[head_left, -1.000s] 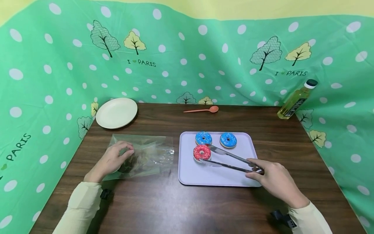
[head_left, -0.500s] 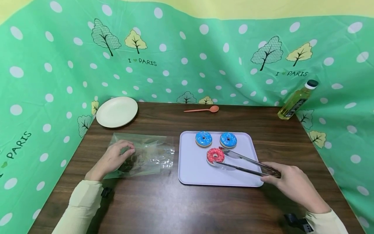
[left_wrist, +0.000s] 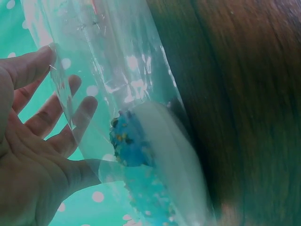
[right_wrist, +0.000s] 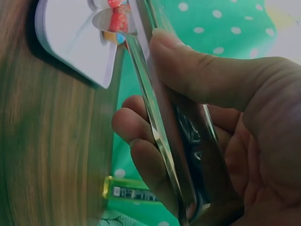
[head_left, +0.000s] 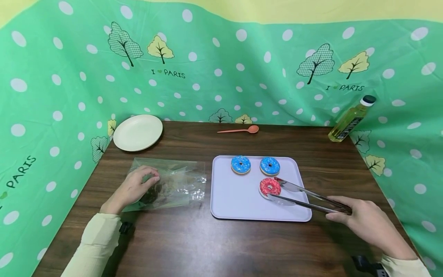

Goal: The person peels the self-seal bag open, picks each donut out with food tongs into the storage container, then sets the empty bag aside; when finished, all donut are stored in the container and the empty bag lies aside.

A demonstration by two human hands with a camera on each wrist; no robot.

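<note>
A clear plastic bag lies on the table at left, and my left hand is at its near edge, thumb and index finger appearing to pinch the film. Through the film in the left wrist view shows a blue-iced doughnut with sprinkles and a pale base. My right hand grips metal tongs by their joined end. Between the tongs' tips is a red-iced doughnut, over the lilac tray; whether it touches the tray is unclear. Two blue doughnuts sit along the tray's back.
A cream plate stands at the back left. An orange spoon lies along the back edge, and a bottle of yellow liquid stands at the back right. Green dotted cloth surrounds the table's back and sides.
My right hand and the tongs have moved right, taking the red doughnut across the tray, away from the left blue doughnut. My left hand and the bag have stayed put.
</note>
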